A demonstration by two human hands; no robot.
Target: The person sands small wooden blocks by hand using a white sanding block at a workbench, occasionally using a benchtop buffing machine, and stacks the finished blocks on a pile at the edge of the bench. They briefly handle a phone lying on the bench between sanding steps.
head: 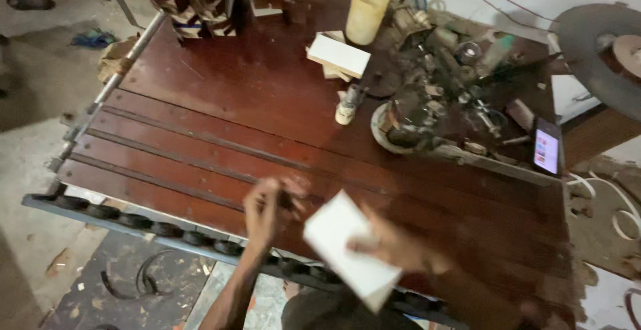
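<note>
My right hand [394, 246] grips a flat white rectangular board [347, 246], tilted above the near edge of the dark red wooden table [220, 123]. My left hand [267, 206] hovers just left of the board over the table's near part, fingers curled around a small dark object [286, 200] that is too blurred to identify. Both hands are motion-blurred.
A pale yellow cup [366, 11], a stack of white boards [337, 56], a small glue bottle [347, 106], a pile of metal parts [441, 83] and a lit phone [546, 148] fill the far right. Wooden pieces [193, 0] stand at the back. A round disc [601, 50] sits right.
</note>
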